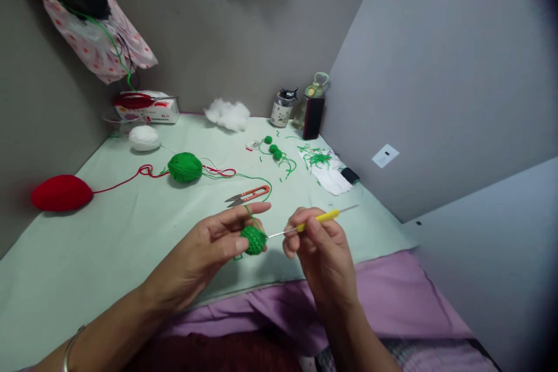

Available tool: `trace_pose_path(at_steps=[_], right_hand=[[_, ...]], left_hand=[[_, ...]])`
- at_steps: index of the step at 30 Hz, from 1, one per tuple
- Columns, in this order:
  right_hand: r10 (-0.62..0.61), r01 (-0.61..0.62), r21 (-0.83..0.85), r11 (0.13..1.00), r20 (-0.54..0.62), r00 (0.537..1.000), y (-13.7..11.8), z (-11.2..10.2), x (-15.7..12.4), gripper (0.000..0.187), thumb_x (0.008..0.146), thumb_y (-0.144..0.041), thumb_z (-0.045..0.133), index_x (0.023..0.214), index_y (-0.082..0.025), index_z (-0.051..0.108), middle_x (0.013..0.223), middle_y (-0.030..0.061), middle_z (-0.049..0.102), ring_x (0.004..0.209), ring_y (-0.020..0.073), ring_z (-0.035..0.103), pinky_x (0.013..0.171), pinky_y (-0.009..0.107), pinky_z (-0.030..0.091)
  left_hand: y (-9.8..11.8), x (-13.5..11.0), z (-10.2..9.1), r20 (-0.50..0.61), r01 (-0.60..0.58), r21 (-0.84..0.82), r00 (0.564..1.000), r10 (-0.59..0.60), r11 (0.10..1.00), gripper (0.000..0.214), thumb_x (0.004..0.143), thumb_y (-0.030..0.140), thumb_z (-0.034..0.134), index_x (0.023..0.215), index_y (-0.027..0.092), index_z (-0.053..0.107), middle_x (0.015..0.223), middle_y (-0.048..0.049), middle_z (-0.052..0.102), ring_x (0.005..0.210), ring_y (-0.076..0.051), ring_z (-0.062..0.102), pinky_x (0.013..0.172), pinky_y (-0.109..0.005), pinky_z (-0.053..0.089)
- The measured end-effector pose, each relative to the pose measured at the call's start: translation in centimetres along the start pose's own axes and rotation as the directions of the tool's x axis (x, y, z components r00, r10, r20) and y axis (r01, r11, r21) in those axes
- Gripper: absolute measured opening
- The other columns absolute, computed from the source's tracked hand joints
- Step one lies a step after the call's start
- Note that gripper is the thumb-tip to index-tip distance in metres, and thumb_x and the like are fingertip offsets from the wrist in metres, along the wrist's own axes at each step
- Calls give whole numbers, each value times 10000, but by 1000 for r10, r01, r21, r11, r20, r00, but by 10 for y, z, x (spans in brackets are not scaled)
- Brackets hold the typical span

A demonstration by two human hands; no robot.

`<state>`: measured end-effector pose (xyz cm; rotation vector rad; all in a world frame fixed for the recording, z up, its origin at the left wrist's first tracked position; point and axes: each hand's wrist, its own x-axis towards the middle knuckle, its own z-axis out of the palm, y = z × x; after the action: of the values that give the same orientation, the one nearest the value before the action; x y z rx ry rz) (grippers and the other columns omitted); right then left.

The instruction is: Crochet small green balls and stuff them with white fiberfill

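Note:
Between the thumb and fingers of my left hand (209, 247) is a small green crocheted ball (253, 240). A green strand runs up from the ball over my left index finger, which is stretched out. My right hand (322, 244) grips a crochet hook (325, 217) by its yellow handle. The hook's thin metal tip reaches left and touches the ball's right edge. Just beyond my left fingers lie orange-handled thread snips (249, 195) on the cloth. A ball of green yarn (185, 167) rests farther back, its strand trailing toward my hands.
Red yarn (61, 193) and white yarn (145, 138) lie on the left. White stuffing (227, 115) sits by the back wall. Small green balls (274, 149) and green thread scraps (320, 158) lie back right, near a jar of pens (281, 111) and a dark upright phone (313, 118).

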<state>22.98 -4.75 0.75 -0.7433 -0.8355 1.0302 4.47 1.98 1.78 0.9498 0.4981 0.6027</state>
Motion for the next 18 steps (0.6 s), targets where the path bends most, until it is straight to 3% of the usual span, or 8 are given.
trace_pose_path(at_steps=[2, 6, 11, 15, 18], right_hand=[[66, -68, 32, 997, 45, 997, 2, 5, 3, 165, 918, -359, 741, 852, -226, 813, 737, 14, 689, 549, 93, 605, 519, 229, 517], [80, -76, -42, 996, 99, 992, 6, 8, 17, 196, 894, -389, 767, 822, -207, 788, 797, 10, 680, 596, 91, 603, 558, 236, 499], [244, -172, -259, 950, 281, 928, -1, 6, 50, 184, 859, -366, 799, 965, -217, 783, 814, -10, 695, 598, 76, 554, 561, 224, 467], [360, -232, -358, 904, 349, 865, -3, 5, 81, 194, 781, -330, 859, 893, -198, 771, 841, -10, 711, 625, 76, 558, 540, 213, 444], [388, -278, -313, 908, 381, 839, 4, 4, 98, 235, 777, -383, 857, 792, -187, 728, 736, -25, 688, 557, 73, 528, 521, 222, 437]], left_hand=[[0, 2, 1, 14, -38, 112, 999, 36, 993, 594, 856, 285, 817, 1429, 319, 663, 1050, -31, 691, 1072, -223, 623, 1006, -356, 454], [5, 8, 3, -27, -109, 315, 992, 124, 943, 696, 845, 278, 832, 1497, 313, 591, 1096, -41, 691, 1250, -277, 583, 1152, -428, 395], [14, 21, -6, -20, -232, 586, 954, 301, 776, 706, 830, 269, 832, 1495, 282, 595, 1113, -45, 707, 1231, -286, 599, 1202, -441, 356], [17, 35, -17, 37, -285, 652, 938, 346, 703, 750, 843, 243, 813, 1539, 268, 534, 1124, -44, 716, 1205, -273, 616, 1185, -441, 375], [20, 41, -27, 70, -292, 584, 948, 312, 758, 773, 847, 227, 801, 1558, 275, 503, 1212, -66, 705, 1217, -269, 618, 1151, -436, 414]])
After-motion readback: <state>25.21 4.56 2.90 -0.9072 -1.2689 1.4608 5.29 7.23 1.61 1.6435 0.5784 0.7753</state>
